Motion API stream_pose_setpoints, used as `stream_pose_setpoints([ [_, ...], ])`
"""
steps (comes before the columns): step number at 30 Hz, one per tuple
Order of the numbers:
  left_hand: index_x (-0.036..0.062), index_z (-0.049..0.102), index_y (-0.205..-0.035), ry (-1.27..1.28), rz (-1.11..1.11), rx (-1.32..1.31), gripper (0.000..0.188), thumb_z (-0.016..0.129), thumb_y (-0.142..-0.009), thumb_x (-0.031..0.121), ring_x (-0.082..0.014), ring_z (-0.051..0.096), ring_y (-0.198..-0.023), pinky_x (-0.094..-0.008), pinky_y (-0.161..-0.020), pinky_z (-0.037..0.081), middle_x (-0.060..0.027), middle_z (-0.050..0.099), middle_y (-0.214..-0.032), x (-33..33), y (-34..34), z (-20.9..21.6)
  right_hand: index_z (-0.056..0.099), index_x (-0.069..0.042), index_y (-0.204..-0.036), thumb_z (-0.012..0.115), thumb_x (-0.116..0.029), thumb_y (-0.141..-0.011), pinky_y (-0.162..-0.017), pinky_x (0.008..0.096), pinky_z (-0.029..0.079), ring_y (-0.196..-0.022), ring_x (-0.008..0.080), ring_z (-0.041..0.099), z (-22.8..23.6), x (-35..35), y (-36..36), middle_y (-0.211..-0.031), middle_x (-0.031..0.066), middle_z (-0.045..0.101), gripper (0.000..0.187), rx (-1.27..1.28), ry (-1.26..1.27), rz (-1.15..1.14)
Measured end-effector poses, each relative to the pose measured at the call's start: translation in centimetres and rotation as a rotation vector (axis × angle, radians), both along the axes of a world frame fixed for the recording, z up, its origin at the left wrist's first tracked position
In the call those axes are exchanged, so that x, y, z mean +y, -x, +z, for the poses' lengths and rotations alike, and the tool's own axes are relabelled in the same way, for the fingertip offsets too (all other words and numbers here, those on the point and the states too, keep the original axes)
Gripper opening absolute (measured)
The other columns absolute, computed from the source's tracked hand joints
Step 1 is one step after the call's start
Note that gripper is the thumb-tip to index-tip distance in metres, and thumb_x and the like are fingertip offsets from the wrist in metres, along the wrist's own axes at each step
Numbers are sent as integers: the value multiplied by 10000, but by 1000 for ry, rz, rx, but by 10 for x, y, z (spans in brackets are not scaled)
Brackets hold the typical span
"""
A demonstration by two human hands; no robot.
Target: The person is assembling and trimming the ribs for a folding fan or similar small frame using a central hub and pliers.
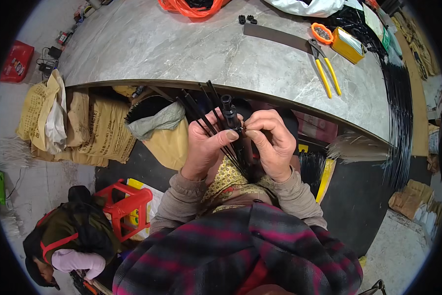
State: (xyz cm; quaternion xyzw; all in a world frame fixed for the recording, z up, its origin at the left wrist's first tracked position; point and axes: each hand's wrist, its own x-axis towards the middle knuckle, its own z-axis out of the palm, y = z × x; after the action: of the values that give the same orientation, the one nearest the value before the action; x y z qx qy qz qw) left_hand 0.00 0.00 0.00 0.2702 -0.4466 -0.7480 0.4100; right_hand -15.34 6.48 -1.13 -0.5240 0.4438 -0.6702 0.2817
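My left hand (207, 142) is wrapped around a bundle of thin black rods (194, 109) that fan out past its fingers. The same hand steadies a black tube (227, 109) with a stepped, collared top. My right hand (272, 140) is closed in a pinch, thumb and forefinger pressed together against the side of the tube just below its collar. Whatever sits between those fingertips is too small to make out. Both hands are over my lap, in front of the table's near edge; the tube's lower end runs down toward my yellow patterned apron (230, 177).
On the grey table (181, 49) lie yellow-handled pliers (325, 71), a dark flat strip (275, 37), an orange dish (322, 33) of small metal bits and a yellow box (347, 46). Long black rods (400, 113) hang off its right end. A red stool (127, 209) and another person (71, 236) are at lower left.
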Motion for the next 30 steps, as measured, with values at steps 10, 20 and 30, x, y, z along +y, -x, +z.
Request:
stream_pose_setpoints([
  [10,-40,640,-1032,18,25,30,380,823,-764,158,-148,598,-875,-275,-802,484,-86,640,-978,3,0,1,637,21,-931,716,31,-860,-835,286,489,-908,164,587,1,1,-5,-989,104,624,107,37,46,-45],
  [20,-39,637,-1043,15,25,31,381,818,-760,142,-149,602,-875,-270,-801,486,-84,643,-974,4,0,1,639,22,-921,724,17,-858,-823,283,486,-900,166,588,3,2,-3,-976,100,629,105,55,34,-49],
  [30,-37,635,-1061,18,26,43,394,827,-754,119,-158,611,-895,-277,-821,490,-90,650,-997,4,0,-1,635,25,-914,720,7,-866,-807,282,484,-881,164,585,3,1,-4,-970,99,628,100,63,39,-45],
])
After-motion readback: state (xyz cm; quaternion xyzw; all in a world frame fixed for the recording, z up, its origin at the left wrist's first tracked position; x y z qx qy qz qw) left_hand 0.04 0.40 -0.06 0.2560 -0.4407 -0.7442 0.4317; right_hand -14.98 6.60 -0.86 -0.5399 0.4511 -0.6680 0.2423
